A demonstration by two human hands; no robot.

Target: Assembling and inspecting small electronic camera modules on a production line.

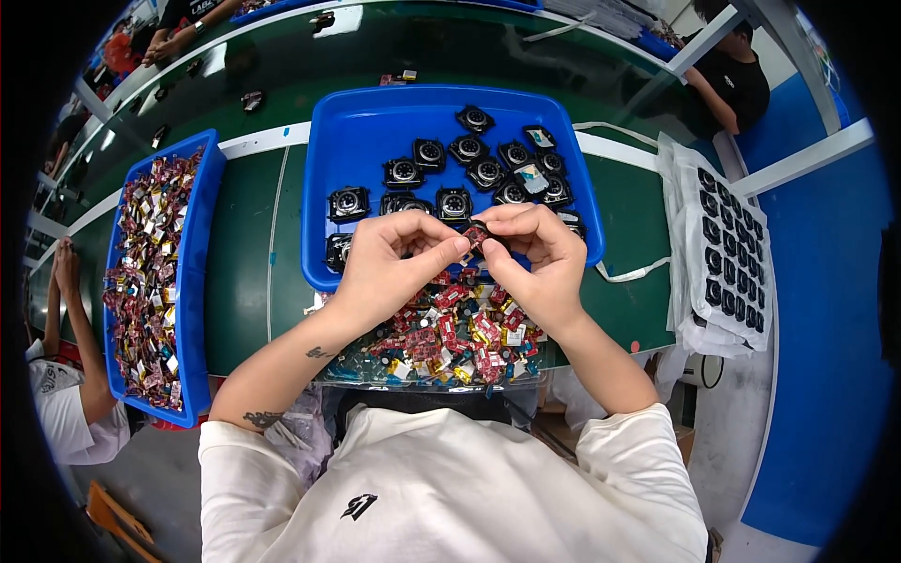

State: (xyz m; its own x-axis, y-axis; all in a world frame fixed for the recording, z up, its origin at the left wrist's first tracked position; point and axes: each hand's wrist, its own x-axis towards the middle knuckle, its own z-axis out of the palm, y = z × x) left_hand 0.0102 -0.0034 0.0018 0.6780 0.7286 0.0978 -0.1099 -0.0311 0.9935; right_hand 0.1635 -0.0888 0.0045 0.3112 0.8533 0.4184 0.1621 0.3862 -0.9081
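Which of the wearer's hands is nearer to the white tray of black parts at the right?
The right. The right hand is to the left of the white tray, not touching it; the left hand is farther left.

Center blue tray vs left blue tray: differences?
Pose: the center tray runs long side left to right; the left tray runs lengthwise away from the person.
Contents: the center tray holds black units with round faces; the left tray holds small red, white and yellow parts.
Fill: the center tray shows bare bottom; the left tray is heaped.
Shared: both blue, raised rims.
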